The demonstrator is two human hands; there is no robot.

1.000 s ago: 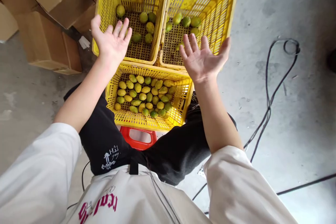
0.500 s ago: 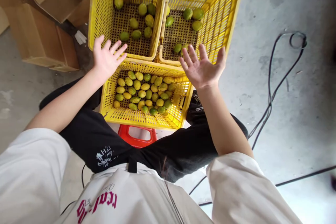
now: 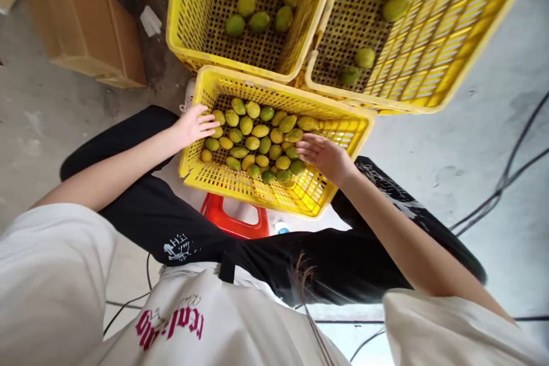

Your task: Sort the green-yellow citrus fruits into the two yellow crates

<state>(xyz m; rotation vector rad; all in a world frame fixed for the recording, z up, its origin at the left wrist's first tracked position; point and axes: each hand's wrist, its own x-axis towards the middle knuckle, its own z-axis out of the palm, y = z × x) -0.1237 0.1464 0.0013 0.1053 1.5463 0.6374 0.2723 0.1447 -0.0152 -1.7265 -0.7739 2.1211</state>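
Note:
A yellow plastic crate (image 3: pixel 274 201) in front of me holds many oval, yellow-green fruits (image 3: pixel 260 131) that look like lemons or limes. Over the crate's left wall is my left hand (image 3: pixel 195 127), open, its fingers stretched toward the leftmost fruits and nothing in it. My right hand (image 3: pixel 323 154) is inside the right part of the crate. Its fingers are straight and its tips are at the rightmost fruits; whether they touch cannot be told. It holds nothing.
Two larger yellow crates, one left (image 3: pixel 240 66) and one right (image 3: pixel 412 104), stand beyond, each with a few similar fruits. Cardboard boxes (image 3: pixel 86 17) lie at the far left. A red stool (image 3: pixel 234 223) shows under the near crate. Black cables (image 3: pixel 500 189) run along the floor at right.
Both hands have come down from above the crates to the near crate's fruits, palms no longer turned up. The view has shifted, so the crates appear larger and further right.

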